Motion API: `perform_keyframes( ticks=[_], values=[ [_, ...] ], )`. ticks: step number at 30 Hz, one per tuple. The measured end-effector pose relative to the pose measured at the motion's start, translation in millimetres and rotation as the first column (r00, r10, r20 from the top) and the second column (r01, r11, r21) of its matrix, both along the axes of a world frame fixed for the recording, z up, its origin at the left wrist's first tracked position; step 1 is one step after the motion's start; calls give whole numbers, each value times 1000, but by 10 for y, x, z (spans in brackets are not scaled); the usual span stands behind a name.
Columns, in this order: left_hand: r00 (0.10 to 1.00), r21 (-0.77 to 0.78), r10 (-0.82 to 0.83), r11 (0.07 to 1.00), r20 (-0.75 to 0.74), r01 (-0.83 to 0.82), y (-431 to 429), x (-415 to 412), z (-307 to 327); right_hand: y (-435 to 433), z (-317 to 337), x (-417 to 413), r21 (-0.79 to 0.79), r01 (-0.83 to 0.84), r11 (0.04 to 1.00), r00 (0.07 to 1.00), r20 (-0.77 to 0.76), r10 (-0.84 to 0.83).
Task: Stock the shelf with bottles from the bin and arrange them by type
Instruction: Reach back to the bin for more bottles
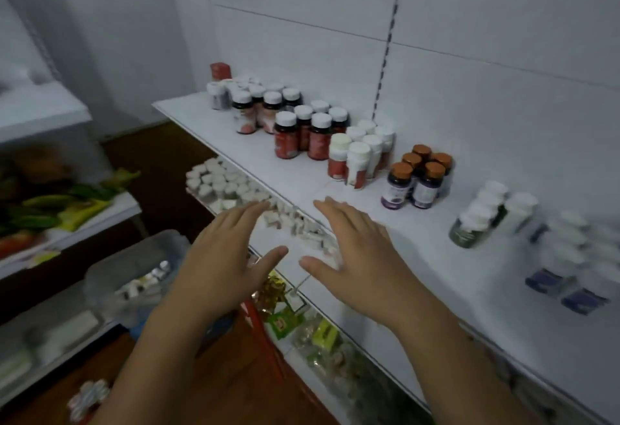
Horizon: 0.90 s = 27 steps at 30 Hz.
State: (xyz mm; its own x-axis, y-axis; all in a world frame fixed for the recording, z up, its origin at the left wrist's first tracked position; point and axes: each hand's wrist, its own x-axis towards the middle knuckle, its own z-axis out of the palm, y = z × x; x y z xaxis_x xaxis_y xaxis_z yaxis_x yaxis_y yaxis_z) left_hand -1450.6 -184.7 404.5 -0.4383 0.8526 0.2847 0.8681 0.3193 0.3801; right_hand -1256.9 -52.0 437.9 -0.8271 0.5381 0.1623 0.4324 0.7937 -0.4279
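Observation:
A white shelf (255, 156) carries bottles in groups: dark bottles with white caps and red labels (302, 132), white bottles with red labels (359, 156), purple-labelled bottles with orange caps (417, 176), green-labelled white-capped bottles (483, 216) and blurred white bottles with blue labels (577, 257) at the far right. My left hand (224, 257) and my right hand (355, 250) hover with fingers spread over the shelf's front edge, holding nothing. A clear plastic bin (134, 267) with small bottles stands low at the left.
A lower shelf holds rows of small white-capped bottles (221, 183) and packets (302, 324). Green and yellow packets (67, 206) lie on a side shelf at the left. White boxes (67, 327) sit on a low left shelf. The floor is brown.

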Motion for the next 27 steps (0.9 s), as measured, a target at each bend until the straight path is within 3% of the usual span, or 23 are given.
perform_keyframes(
  ticks=[7,14,27],
  values=[
    [949,-48,296,955,104,-293,-1297,-1562,-209,-751,-384,-1810,-110,-175,979,981,61,182],
    [866,-90,477,879,148,-469,-2219,-2427,-524,-1192,-703,-3082,-198,-299,933,942,98,322],
    [738,-287,635,769,230,-572,-2101,-3610,-1306,-912,-1711,-5073,-393,-437,809,826,182,534]
  ],
)
